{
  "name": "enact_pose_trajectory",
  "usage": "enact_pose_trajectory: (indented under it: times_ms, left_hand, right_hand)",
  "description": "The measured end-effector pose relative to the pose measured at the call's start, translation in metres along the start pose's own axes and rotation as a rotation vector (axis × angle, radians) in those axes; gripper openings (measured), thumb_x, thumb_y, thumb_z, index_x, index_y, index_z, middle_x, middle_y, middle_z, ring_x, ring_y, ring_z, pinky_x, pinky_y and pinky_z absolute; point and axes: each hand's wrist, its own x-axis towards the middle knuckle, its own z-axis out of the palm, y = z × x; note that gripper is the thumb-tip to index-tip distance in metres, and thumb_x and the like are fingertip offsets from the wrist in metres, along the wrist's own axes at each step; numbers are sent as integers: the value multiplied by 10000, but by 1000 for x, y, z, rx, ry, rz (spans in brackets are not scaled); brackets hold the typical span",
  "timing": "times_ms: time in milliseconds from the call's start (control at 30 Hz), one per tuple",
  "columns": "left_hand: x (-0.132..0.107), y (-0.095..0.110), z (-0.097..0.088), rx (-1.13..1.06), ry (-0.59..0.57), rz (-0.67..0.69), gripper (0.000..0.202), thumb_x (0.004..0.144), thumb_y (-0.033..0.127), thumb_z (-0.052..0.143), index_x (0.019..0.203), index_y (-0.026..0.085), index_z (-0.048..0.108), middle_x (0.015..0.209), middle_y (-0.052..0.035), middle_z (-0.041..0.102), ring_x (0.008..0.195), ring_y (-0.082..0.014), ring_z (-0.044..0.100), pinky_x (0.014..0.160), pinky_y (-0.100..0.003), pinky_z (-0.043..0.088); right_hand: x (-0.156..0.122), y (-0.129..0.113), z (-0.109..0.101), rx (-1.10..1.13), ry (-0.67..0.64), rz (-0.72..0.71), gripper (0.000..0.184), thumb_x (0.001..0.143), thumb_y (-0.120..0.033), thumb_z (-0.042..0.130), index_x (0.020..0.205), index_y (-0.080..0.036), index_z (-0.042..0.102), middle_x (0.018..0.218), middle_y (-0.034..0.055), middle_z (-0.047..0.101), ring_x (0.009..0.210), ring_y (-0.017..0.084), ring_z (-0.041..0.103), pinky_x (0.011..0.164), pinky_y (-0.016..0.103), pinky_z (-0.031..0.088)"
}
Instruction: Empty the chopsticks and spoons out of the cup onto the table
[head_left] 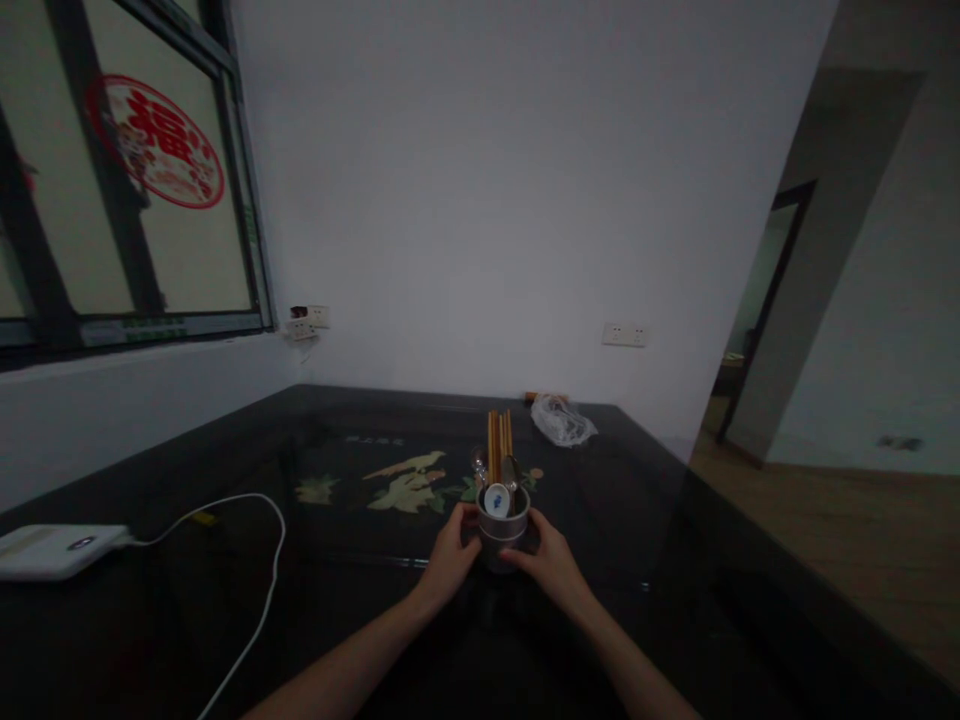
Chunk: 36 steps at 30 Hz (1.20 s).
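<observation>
Reaches forward with bare left forearm (358, 640) and bare right forearm (624, 642), slanting both inward from the lower edge of view. Curves left grip (452, 550) and right grip (553, 558) toward each other at nearly equal height, clasping from opposite sides, with thumbs (519, 559) pointing inward and fingers (466, 512) bent farther forward, partly hidden.

Table (660, 540): glossy dark top, pale bird-and-flower pattern (411, 485) left of centre. White power bank (67, 553) at left; white cable (275, 560) curves from it toward near side. Crumpled clear plastic bag (562, 424) far, right of centre, by a partly hidden orange-brown item (531, 397). Utensil cup (495, 550) upright, mid-table; base contact unclear.
</observation>
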Motion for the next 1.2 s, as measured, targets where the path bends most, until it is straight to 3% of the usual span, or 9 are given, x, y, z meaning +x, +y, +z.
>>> enact_pose_trajectory:
  times_ms: [433, 733, 933, 1200]
  left_hand:
    - [2, -1, -2, 14, -30, 15, 251, 670, 110, 502, 906, 160, 572, 946, -59, 666, 926, -204, 613, 856, -326, 463]
    - [4, 1, 0, 41, -17, 2, 213, 684, 180, 545, 892, 165, 589, 915, -67, 676, 894, -211, 616, 821, -312, 466]
    - [5, 3, -3, 43, -26, 17, 193, 754, 282, 528, 901, 174, 591, 919, -64, 683, 830, -206, 627, 798, -311, 472]
    - [9, 9, -6, 34, -37, 7, 274, 790, 403, 538, 931, 183, 619, 1014, -75, 680, 985, -245, 609, 894, -354, 450]
  right_hand:
    - [1, 1, -4, 44, -84, -1, 665, 533, -210, 789, 1135, -181, 507, 1137, 95, 624, 1060, 260, 583, 922, 412, 452]
    - [-2, -13, -9, 124, -162, -25, 799, 498, -227, 815, 1227, -192, 490, 1240, 101, 572, 1208, 286, 477, 1047, 469, 320]
    - [-3, -16, -15, 171, -246, -33, 873, 496, -236, 831, 1284, -184, 457, 1285, 108, 537, 1227, 276, 455, 1066, 439, 286]
    - [-1, -17, -19, 259, -293, -21, 865, 485, -251, 844, 1263, -201, 469, 1274, 106, 540, 1233, 280, 450, 1066, 443, 289]
